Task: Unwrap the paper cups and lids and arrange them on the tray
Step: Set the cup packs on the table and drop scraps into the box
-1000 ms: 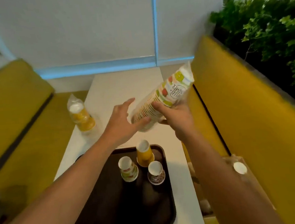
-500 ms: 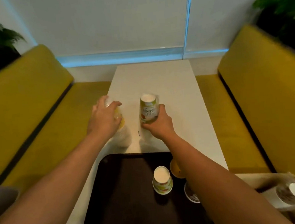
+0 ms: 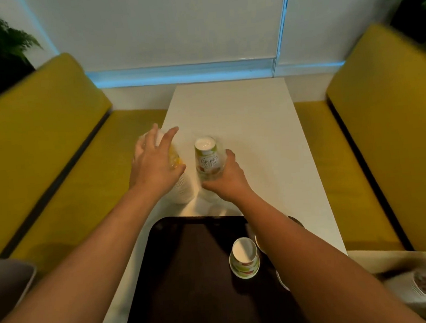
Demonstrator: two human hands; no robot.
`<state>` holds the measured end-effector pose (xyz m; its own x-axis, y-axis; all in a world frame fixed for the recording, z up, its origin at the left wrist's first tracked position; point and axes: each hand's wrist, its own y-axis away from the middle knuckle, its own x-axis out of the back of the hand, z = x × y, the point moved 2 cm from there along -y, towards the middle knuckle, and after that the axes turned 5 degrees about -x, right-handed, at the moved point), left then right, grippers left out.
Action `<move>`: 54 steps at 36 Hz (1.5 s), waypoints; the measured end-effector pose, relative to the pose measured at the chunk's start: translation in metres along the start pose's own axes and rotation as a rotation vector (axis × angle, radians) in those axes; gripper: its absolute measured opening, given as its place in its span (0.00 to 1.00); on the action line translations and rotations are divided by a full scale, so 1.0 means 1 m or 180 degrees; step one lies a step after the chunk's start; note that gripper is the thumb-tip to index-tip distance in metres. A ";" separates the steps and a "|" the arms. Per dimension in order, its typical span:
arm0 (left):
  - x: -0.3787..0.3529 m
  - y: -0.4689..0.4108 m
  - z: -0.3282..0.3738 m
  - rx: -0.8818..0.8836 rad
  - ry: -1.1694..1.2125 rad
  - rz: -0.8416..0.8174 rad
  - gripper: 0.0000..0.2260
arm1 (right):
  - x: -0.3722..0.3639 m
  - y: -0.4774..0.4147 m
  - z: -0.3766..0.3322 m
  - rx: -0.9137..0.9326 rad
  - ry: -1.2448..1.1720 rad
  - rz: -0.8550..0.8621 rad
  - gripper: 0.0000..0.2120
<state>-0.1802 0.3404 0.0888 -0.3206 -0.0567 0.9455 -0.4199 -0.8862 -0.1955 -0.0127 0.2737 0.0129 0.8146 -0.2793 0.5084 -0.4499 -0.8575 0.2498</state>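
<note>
Both hands at two wrapped cup stacks, upright on the white table (image 3: 241, 113) just beyond the tray (image 3: 190, 277).

Right hand (image 3: 227, 179) grips the lower part of the green-print stack (image 3: 206, 159), fingers curled round it from the right; white base faces up. Left hand (image 3: 154, 163) is spread, fingers straight, over the yellow stack (image 3: 175, 160) just to the left; contact unclear. Stacks near each other, apart. One upturned cup (image 3: 244, 258) stands on the tray by the right forearm.
</note>
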 end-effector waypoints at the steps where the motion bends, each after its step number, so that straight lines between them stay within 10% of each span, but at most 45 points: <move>1: 0.003 0.004 0.005 0.0014 0.0018 0.0071 0.39 | 0.006 0.004 0.000 0.0025 -0.0025 -0.0006 0.53; 10: 0.017 0.062 0.105 -0.1074 0.0949 0.1335 0.24 | 0.117 0.071 0.000 0.0491 0.0111 0.0561 0.34; 22: -0.072 0.121 0.290 -0.1572 0.1919 -0.0561 0.27 | 0.265 0.145 0.168 -0.0229 0.0257 0.1702 0.22; 30: -0.145 0.162 0.366 -0.1685 0.1837 -0.1689 0.32 | 0.303 0.161 0.325 -0.1647 0.0837 0.1190 0.30; 45: -0.222 0.190 0.399 -0.1367 0.1543 -0.2204 0.32 | 0.300 0.163 0.426 -0.1508 0.1259 0.0773 0.26; 54: -0.228 0.191 0.392 -0.0959 0.1689 -0.2367 0.34 | 0.349 0.191 0.397 -0.1459 0.0062 0.1390 0.29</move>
<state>0.1459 0.0037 -0.0623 -0.1957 0.7531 0.6282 -0.8476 -0.4521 0.2779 0.3312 -0.1592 -0.0887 0.5155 -0.5501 0.6570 -0.8540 -0.3927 0.3413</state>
